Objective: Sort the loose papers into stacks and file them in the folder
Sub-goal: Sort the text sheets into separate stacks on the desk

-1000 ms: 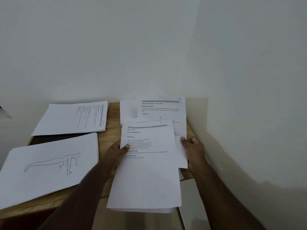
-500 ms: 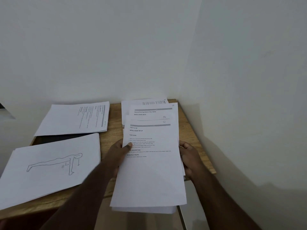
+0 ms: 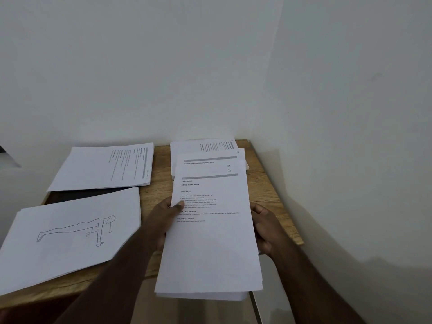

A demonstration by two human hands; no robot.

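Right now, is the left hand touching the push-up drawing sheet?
Apart. The head view shows bare wood between the left hand, which grips the held stack of papers, and the push-up drawing sheet.

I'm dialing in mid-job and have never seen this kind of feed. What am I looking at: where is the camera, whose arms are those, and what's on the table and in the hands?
There is no machine here: a person works with bare hands, and the single camera sits on their head, looking forward and down. So the two arms coming in from the bottom are the wearer's own.

Both hands hold one bundle of printed sheets at its sides: the left hand with its thumb over the top page, the right hand curled round the opposite edge. The top page is headed "Clean toy mat".

On the wooden table, set in a white wall corner, lie three more piles: a stack topped by a push-up drawing near left, a text stack behind it, and a loose pile at the far right, partly hidden by the held bundle. Something dark lies between the two left stacks; I cannot tell what it is.
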